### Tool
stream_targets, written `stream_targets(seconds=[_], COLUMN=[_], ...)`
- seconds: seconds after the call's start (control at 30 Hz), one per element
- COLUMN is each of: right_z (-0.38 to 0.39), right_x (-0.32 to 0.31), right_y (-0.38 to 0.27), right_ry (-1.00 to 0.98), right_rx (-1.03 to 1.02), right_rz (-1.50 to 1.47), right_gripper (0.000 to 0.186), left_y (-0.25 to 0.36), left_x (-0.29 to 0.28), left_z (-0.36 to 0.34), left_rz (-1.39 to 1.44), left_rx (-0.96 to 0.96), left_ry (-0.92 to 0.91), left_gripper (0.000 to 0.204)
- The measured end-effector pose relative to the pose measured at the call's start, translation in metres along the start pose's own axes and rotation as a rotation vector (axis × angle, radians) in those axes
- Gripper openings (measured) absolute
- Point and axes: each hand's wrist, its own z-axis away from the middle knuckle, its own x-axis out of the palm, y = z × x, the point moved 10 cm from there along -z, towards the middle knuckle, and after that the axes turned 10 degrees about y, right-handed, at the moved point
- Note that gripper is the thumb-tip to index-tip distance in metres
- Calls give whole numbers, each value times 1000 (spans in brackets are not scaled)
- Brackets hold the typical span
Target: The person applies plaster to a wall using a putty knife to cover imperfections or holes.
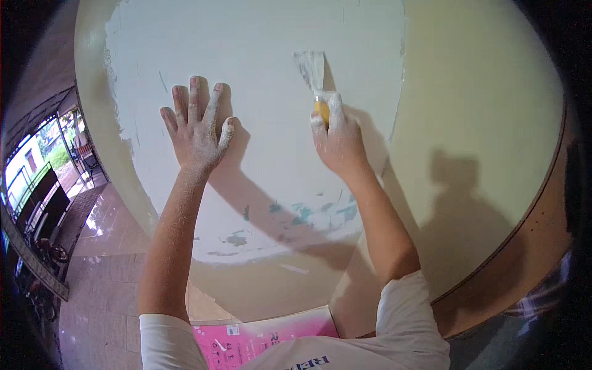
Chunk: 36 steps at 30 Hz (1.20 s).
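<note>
My right hand (339, 139) grips a putty knife (312, 69) by its yellow handle. The knife's wide metal blade, smeared with white, points up against the wall. Spread flat on the white-coated wall (259, 37) is my left hand (198, 129), its fingers apart and holding nothing. White dust covers both hands and the left forearm. Beneath the hands, along the lower part of the white coat, greenish-grey patches (302, 214) show through. The coat has a ragged left edge, with cream wall beyond it.
To the right, a yellowish wall surface (481, 98) carries my shadow. A pink printed sheet (265, 339) lies at the wall's foot. Tiled floor (102, 296) stretches left toward an open doorway with a metal gate (46, 191). A brown edge (512, 271) borders the lower right.
</note>
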Motion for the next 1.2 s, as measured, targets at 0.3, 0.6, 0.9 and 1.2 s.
stream_targets(seconds=[0.3,0.6,0.9,1.2], right_z=[-20,-80,19,-85], right_x=[-8,-29,-25,-94], right_y=[-12,-29,90,60], right_ry=[32,137,288,242], right_rx=[21,-39,313,205], right_rz=[0,0,-96,128], right_gripper=[30,30,30,29], left_y=[-1,0,2,-1], left_x=[-1,3,4,3], left_z=[0,2,15,17], left_rz=[-4,-10,-1,17], left_rx=[10,4,31,22], left_ry=[-1,-15,-50,-35], left_gripper=[62,63,63,64])
